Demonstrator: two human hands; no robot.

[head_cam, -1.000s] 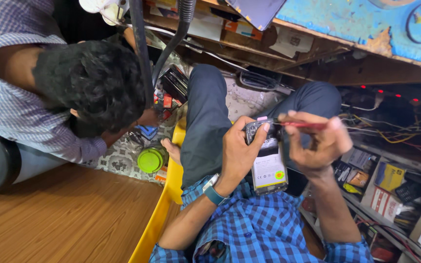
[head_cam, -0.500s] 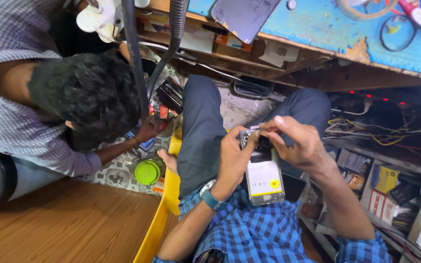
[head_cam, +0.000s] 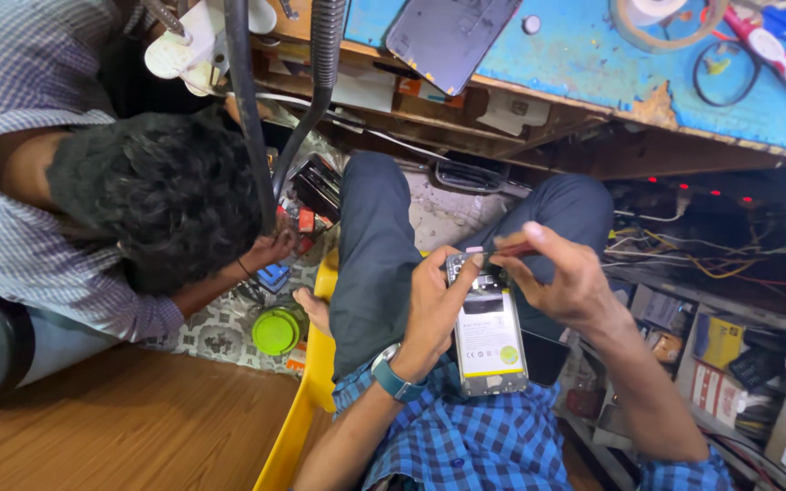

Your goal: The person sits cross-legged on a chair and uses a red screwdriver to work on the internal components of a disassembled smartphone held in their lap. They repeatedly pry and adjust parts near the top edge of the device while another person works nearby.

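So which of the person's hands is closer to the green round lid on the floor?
Left. The left hand holds the opened phone on the side toward the green lid; the right hand is on the phone's far side.

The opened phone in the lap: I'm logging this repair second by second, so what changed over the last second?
The right hand brought its red-handled tool down from above onto the top end of the opened phone. The left hand grips the phone as before. The other person's hand stays low among the floor parts.
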